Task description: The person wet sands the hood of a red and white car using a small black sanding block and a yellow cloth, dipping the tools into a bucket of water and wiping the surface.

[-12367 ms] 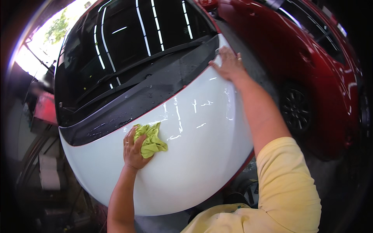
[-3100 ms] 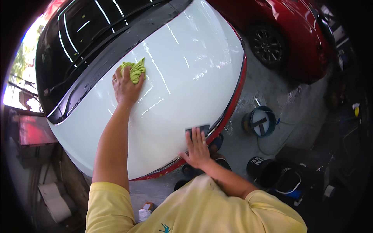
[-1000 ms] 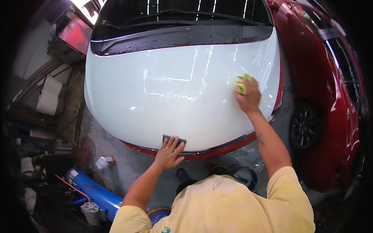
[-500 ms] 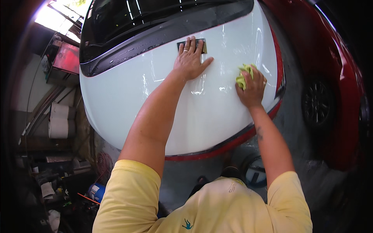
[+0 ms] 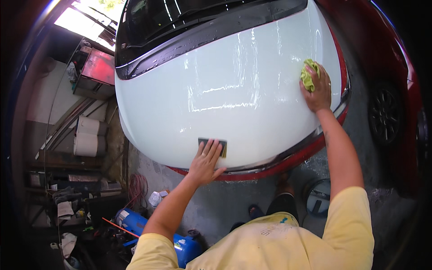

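Nearest us on the left lies a blue tank [image 5: 186, 248]. Beyond it, our left hand [image 5: 204, 165] lies flat, fingers extended, over a dark pad [image 5: 202, 141] at the near edge of the white hood [image 5: 229, 123]. Farther off, our right hand [image 5: 317, 93] curls around a crumpled green cloth [image 5: 308, 78] on the hood's right side. A dark windshield [image 5: 155, 24] rises at the far end.

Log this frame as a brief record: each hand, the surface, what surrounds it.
left hand: fingers spread flat on a dark rectangular pad, near the hood's front edge
right hand: bunched yellow-green cloth, toward the hood's right side
surface: white hood with bright reflections
beyond hood: black cowl and dark windshield
right side: red car
floor: blue tank at lower left; round bucket at lower right
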A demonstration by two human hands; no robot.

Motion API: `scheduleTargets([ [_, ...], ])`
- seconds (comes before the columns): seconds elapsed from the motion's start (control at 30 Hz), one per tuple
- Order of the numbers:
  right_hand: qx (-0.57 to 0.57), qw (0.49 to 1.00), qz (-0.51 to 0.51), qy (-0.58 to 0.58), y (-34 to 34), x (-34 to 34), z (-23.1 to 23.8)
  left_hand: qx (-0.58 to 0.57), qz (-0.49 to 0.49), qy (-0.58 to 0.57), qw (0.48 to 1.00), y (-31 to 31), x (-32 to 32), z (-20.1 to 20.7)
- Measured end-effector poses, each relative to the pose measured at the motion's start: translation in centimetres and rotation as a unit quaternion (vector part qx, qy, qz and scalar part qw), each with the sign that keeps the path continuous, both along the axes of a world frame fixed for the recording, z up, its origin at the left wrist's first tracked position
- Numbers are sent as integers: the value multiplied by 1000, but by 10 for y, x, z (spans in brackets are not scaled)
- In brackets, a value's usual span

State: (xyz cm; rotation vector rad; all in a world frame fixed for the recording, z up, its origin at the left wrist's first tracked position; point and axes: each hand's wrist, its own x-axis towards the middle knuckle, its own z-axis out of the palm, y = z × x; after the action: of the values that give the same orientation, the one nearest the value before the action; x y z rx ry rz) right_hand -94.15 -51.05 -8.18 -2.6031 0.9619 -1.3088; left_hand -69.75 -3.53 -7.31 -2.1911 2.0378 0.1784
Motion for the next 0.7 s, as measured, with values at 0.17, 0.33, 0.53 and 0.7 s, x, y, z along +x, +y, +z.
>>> scheduleTargets([
  [0.17,-6,1000,14,-5,9,1,9,-85,82,-88,989,-228,65,54],
  [0.33,12,1000,25,-11,11,7,8,-110,154,0,982,-354,115,107],
  [0.53,-4,1000,-15,0,-6,-5,-1,-97,56,-63,992,-166,15,20],
  [0.7,2,1000,-28,-8,2,7,1,-10,50,-2,999,72,-17,-45],
])
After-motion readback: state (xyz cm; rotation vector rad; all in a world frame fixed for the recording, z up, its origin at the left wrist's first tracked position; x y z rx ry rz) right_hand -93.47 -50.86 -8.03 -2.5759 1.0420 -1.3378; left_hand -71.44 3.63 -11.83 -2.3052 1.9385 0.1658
